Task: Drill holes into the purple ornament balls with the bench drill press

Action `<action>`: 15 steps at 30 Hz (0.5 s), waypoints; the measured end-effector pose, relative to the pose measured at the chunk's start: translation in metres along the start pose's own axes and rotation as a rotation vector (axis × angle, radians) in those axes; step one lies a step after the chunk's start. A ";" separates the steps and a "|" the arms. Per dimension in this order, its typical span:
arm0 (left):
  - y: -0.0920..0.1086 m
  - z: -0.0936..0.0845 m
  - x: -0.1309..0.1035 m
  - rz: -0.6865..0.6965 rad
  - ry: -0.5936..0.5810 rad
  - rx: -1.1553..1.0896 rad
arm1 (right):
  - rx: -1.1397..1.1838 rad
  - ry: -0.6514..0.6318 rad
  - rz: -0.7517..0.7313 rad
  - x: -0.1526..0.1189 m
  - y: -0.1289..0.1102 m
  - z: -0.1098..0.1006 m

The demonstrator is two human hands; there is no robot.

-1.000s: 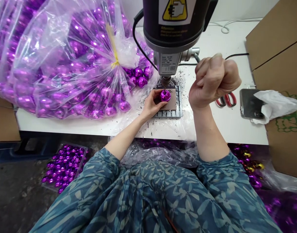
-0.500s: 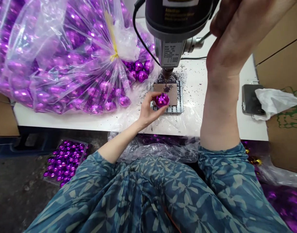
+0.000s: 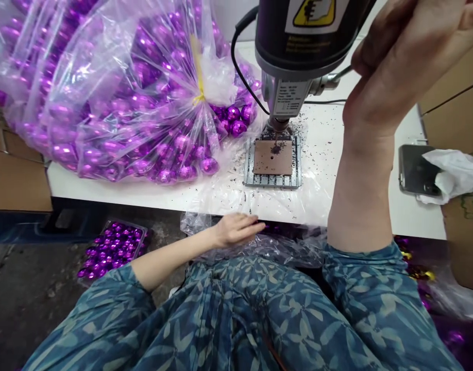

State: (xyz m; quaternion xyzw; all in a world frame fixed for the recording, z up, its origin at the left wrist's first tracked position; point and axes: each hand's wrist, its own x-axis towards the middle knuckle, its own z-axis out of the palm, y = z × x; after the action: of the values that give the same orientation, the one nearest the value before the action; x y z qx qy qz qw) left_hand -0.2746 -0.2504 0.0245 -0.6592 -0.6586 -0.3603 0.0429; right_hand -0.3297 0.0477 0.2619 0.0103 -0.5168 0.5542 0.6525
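Note:
My left hand (image 3: 239, 230) is just below the table's front edge, over a clear plastic bag (image 3: 298, 246) with purple showing inside. Its fingers are stretched out, and no ball shows in them. At the upper right, my right hand (image 3: 406, 51) closes around the lever (image 3: 342, 73) of a bench drill press (image 3: 298, 46). Under the drill bit (image 3: 276, 138) lies a brown block (image 3: 281, 164) with a small hole, bare of any ball. It rests on a slotted metal base (image 3: 273, 181) strewn with dark shavings.
A big tied plastic bag of shiny purple faceted balls (image 3: 116, 118) fills the table's left side. Several loose balls (image 3: 236, 121) lie beside it. On the right are a phone (image 3: 416, 170) and a crumpled tissue (image 3: 458, 170). A tray of purple balls (image 3: 115, 247) sits low at left.
My left hand has left the brown block and come down toward me, to the bag at the table edge. The purple ball it held is out of sight. My right hand stays at the lever.

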 end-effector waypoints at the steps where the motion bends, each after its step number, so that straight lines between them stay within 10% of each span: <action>1: -0.017 -0.008 0.015 -0.020 0.118 -0.041 | 0.022 0.003 -0.020 0.000 0.003 0.000; 6: -0.150 -0.055 0.106 -0.307 0.380 0.023 | 0.121 -0.074 -0.023 0.001 0.004 -0.003; 9: -0.215 -0.061 0.141 -0.428 0.312 0.065 | 0.132 -0.062 0.049 -0.001 -0.008 -0.002; 15: -0.239 -0.043 0.145 -0.464 0.209 0.073 | 0.136 -0.081 0.075 -0.004 -0.016 0.000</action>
State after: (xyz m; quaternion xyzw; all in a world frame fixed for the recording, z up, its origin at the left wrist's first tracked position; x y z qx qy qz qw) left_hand -0.5259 -0.1207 0.0335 -0.4475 -0.7970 -0.4024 0.0506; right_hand -0.3175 0.0387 0.2685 0.0574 -0.5042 0.6112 0.6074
